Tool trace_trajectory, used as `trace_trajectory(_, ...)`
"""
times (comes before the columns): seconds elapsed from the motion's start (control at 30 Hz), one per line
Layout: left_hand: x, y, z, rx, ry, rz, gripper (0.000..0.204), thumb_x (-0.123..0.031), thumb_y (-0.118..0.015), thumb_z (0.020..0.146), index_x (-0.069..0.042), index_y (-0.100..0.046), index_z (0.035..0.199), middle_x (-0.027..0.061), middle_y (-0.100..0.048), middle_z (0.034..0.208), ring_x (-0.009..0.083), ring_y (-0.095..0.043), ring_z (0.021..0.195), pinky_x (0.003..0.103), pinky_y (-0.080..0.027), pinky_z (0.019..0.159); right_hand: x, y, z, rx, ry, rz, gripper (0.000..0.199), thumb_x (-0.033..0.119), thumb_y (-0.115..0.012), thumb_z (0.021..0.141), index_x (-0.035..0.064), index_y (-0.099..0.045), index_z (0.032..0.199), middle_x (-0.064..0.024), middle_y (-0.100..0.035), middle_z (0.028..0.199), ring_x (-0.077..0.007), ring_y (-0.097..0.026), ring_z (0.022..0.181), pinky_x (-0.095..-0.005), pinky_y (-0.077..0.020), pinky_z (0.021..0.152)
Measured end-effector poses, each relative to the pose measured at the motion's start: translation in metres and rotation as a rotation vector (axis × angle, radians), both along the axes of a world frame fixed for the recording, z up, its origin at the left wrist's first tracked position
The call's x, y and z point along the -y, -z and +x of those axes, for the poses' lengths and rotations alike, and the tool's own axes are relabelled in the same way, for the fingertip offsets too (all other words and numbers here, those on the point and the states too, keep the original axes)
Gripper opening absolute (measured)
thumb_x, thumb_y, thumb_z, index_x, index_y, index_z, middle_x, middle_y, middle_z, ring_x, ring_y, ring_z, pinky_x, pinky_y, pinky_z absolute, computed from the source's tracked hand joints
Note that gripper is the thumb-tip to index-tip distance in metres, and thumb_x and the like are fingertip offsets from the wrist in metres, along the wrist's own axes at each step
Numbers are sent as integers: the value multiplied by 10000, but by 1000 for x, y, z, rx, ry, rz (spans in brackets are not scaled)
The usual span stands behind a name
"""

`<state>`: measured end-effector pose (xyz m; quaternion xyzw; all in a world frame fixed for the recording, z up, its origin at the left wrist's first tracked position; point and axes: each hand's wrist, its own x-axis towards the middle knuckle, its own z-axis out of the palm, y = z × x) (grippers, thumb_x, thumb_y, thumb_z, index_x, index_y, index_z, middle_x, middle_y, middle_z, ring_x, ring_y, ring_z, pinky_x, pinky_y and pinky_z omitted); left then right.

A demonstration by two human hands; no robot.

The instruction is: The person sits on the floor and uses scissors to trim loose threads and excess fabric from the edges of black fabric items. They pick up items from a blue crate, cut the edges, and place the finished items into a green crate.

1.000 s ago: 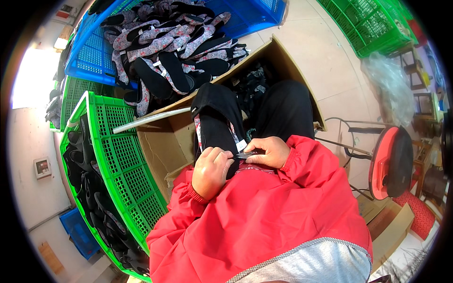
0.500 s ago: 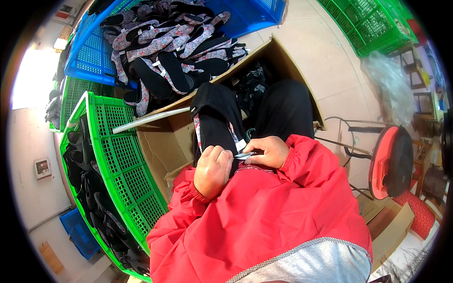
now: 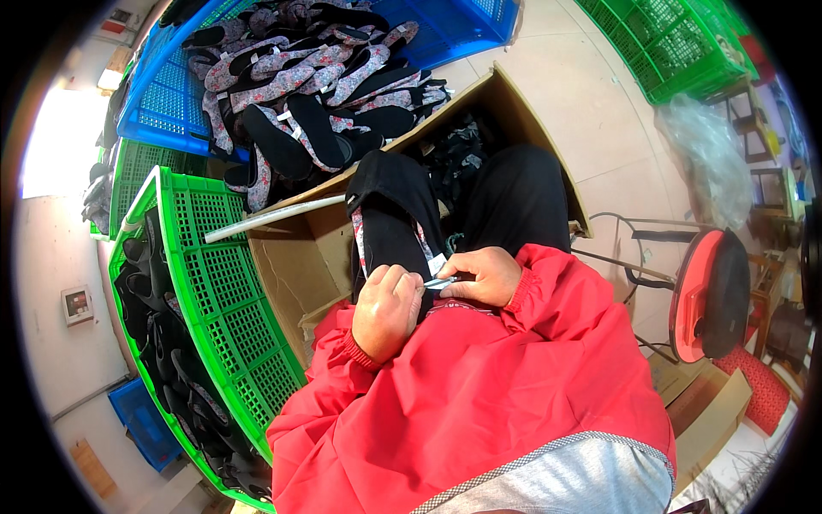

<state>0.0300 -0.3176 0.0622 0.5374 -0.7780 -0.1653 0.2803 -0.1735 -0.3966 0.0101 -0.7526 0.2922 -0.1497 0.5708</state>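
Note:
A black slipper (image 3: 387,237) with flowered side panels and a small white tag lies lengthwise along my left thigh. My left hand (image 3: 390,308) is closed over the slipper's near end, its fingers curled and the thumb side toward the other hand. Close beside it, my right hand (image 3: 486,276) grips small metal thread snips (image 3: 440,282), with the blades pointing left at my left fingertips. What lies right under the blades is hidden by my fingers.
A cardboard box (image 3: 291,261) with dark scraps stands around my knees, a white rod across its left side. Beyond it, flowered slippers (image 3: 300,81) heap by a blue crate (image 3: 171,98). A green crate (image 3: 218,291) of black slippers is at left, a red-and-black round stool (image 3: 706,295) at right.
The snips have tilted slightly and my right hand has shifted a touch. My left hand and the slipper stay in place.

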Motion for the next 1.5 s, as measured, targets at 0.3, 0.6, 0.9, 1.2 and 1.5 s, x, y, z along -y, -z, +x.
trace_trajectory(0.3, 3, -17, 17, -26, -197, -42, 79, 6, -623, 789, -19, -549, 789, 119, -572, 771, 318, -554, 727, 390, -446, 680, -4, 8, 0, 207, 141, 285, 228, 181, -743, 817, 43, -679, 987, -86, -701, 924, -169, -669, 827, -277, -502, 749)
trace_trajectory(0.6, 9, -4, 53, -179, -505, 231, 90, -58, -653, 809, 3, -614, 862, 116, -584, 754, 245, -577, 664, 331, -471, 634, -8, 15, 4, 308, 167, 497, 245, 118, -734, 844, 8, -647, 1045, -49, -673, 999, -107, -623, 923, -253, -489, 843)
trace_trajectory(0.9, 16, 11, 47, 185, -339, 7, 138, -92, -708, 800, -1, -604, 803, 75, -593, 697, 217, -577, 593, 315, -479, 585, -7, 21, 4, 323, 153, 554, 246, 127, -735, 845, 7, -644, 1039, -54, -667, 1008, -111, -613, 942, -259, -477, 847)
trace_trajectory(1.2, 11, -6, 75, -738, -589, 509, 51, -43, -594, 909, -9, -594, 871, -33, -533, 724, 53, -460, 640, 211, -402, 600, -8, 23, 2, 344, 148, 599, 246, 68, -715, 847, 7, -632, 1071, -61, -645, 1061, -124, -611, 979, -264, -484, 873)
trace_trajectory(1.5, 58, -50, 49, -700, -454, 283, 46, -43, -615, 894, -1, -597, 888, -38, -554, 773, 33, -481, 692, 188, -404, 628, -4, 26, 2, 360, 142, 615, 241, 79, -720, 847, 10, -636, 1062, -50, -640, 1035, -122, -604, 986, -262, -473, 885)
